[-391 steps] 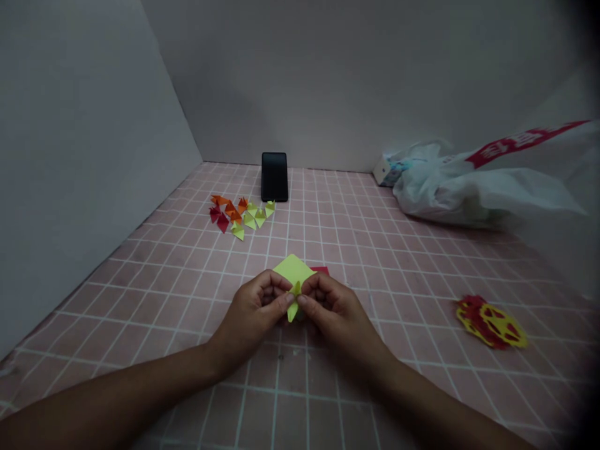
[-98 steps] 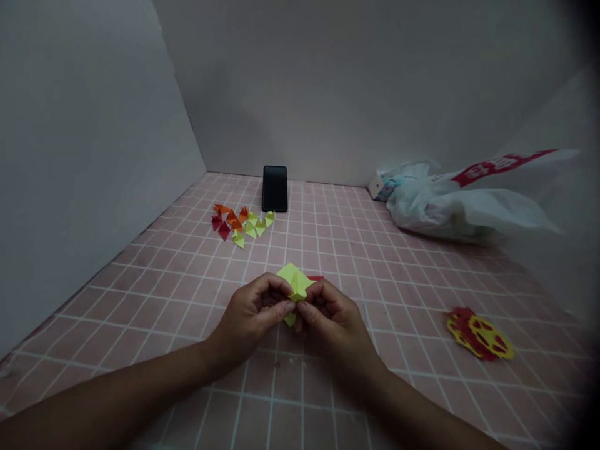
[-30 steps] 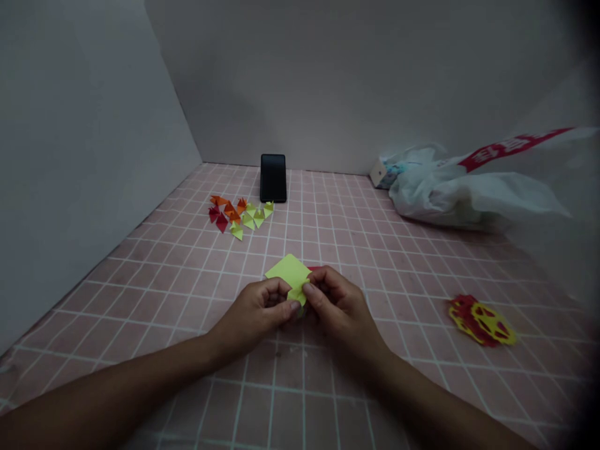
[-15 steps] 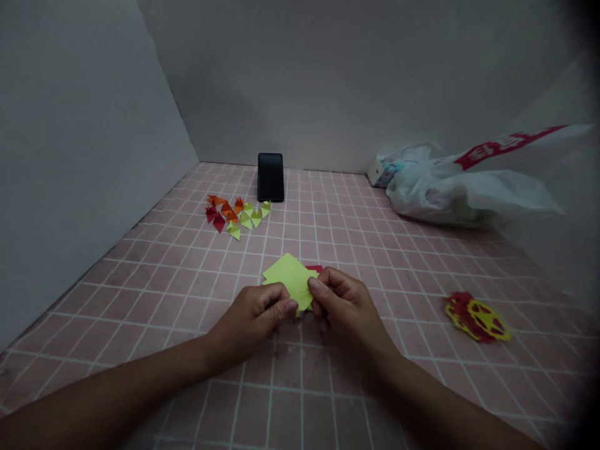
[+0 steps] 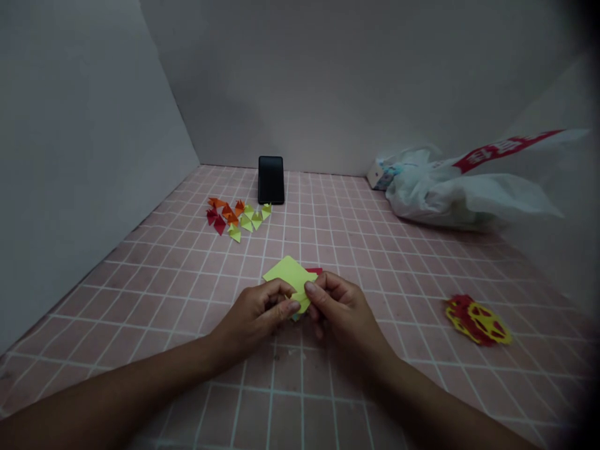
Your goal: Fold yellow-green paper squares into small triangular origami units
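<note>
Low over the pink tiled surface [image 5: 375, 262], my left hand [image 5: 255, 315] and my right hand [image 5: 340, 309] meet, both pinching a small folded yellow-green paper piece [image 5: 300, 304]. Fingers of each hand are curled tight around it. Just behind my fingertips a flat yellow-green paper square [image 5: 289, 273] lies on the surface, with a corner of red paper [image 5: 315, 270] showing under it. The folded piece is mostly covered by my fingers.
A cluster of small folded red, orange and yellow-green paper pieces [image 5: 237, 215] lies at the back left. A black phone [image 5: 270, 180] leans against the back wall. A white plastic bag [image 5: 462, 190] lies back right. A red and yellow paper cutout [image 5: 478, 320] sits at right.
My hands have kept working the folded piece in nearly the same spot; it sits lower between my fingers than seconds ago. The view shifted slightly.
</note>
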A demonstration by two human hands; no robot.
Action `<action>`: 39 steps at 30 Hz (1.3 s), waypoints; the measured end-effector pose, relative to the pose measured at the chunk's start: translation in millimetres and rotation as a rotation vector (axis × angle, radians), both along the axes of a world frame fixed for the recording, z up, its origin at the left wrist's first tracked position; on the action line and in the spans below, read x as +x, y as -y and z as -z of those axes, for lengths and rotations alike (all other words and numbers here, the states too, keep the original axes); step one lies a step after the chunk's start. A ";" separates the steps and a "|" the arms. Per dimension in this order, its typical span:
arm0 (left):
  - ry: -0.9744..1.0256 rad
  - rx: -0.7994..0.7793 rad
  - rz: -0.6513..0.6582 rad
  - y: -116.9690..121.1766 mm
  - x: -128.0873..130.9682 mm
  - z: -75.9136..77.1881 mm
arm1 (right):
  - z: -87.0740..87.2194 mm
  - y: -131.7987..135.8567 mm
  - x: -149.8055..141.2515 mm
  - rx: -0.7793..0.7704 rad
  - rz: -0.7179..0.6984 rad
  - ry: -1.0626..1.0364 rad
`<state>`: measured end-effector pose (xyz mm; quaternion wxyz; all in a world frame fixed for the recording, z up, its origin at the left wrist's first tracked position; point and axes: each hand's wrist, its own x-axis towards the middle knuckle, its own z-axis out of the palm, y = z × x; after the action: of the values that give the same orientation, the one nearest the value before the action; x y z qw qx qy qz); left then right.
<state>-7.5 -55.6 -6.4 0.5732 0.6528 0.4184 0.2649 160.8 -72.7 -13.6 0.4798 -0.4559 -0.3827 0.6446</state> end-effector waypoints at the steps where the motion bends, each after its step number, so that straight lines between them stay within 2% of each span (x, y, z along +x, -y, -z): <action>1: -0.001 0.012 -0.001 0.2 0.0 -0.3 | 1.4 -0.1 -0.5 -0.001 -0.006 0.013; 7: 0.002 0.022 -0.083 3.2 -0.3 -3.3 | 2.1 -1.5 -3.6 -0.040 -0.020 -0.058; 14: 0.098 0.027 -0.234 3.0 -0.9 -4.7 | -6.2 0.5 -7.6 -0.045 -0.146 -0.061; 25: 0.082 -0.052 -0.211 1.6 -1.9 -2.5 | -1.6 0.3 -5.3 0.018 -0.151 0.065; 33: 0.091 -0.016 -0.205 3.4 2.0 3.8 | 1.3 0.1 -6.0 0.034 -0.138 0.121; 39: 0.052 0.079 -0.199 4.2 0.8 4.4 | -3.1 0.8 -7.4 0.010 -0.159 0.052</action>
<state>-6.6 -59.8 -10.7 0.5287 0.6229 0.4554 0.3538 153.4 -73.6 -10.5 0.4193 -0.4384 -0.4331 0.6666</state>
